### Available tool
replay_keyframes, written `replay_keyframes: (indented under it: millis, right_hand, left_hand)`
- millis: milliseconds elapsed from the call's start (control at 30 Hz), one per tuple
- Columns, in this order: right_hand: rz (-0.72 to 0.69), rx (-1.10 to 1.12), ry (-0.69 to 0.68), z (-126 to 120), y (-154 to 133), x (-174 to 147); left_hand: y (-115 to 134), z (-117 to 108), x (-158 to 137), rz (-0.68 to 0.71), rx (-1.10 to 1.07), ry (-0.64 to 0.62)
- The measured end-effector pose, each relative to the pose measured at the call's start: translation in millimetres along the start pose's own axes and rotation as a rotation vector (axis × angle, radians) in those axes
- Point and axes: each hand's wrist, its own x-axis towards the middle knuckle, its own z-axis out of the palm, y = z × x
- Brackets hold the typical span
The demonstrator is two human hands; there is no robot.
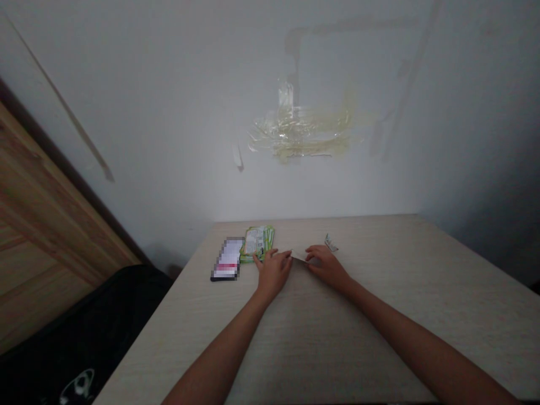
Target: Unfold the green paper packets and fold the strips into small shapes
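Observation:
A small white piece, paper-like and flat [299,255], lies between my two hands low over the table. My left hand [274,271] has its fingers closed at the left end of this piece, while its outer fingers reach beside a stack of green and white packets [257,242]. At the piece's other end, the curled fingers of my right hand [327,264] grip its edge. Just beyond the right hand lies a small torn wrapper scrap [331,243]. The fingertips are small in view, so their exact hold is hard to make out.
A phone [226,260] with a blurred screen lies left of the packets on the pale wooden table [405,270]. The table's back edge meets a white wall [169,112] with tape patches [295,132]. On the left are a black bag-like item [105,315] and wooden panelling [37,225].

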Motion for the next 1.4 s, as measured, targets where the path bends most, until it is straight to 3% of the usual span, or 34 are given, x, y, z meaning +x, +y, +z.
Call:
replay_keyframes:
  millis: [200,367,700,933,1133,1400]
  right_hand:
    - [-0.016,0.012,-0.122,2,-3,1]
    - [-0.043,0.049,-0.145,0,-9,2]
    - [-0.007,-0.026,-0.035,3,4,1]
    - [-0.033,-0.203,-0.094,4,2,0]
    - [-0.047,-0.186,-0.052,8,6,-1]
    - [-0.027,-0.135,0.021,9,12,0]
  left_hand:
    - [-1,1,0,0.018,0.043,-0.019]
    - [0,0,-1,0.011,0.089,-0.018]
    - [-5,2,-1,0.050,0.084,-0.047]
    - [-2,0,-1,0.046,0.086,-0.079]
    - [0,0,-1,0.046,0.138,-0.084]
    - [1,-4,-1,0.071,0.190,-0.197]
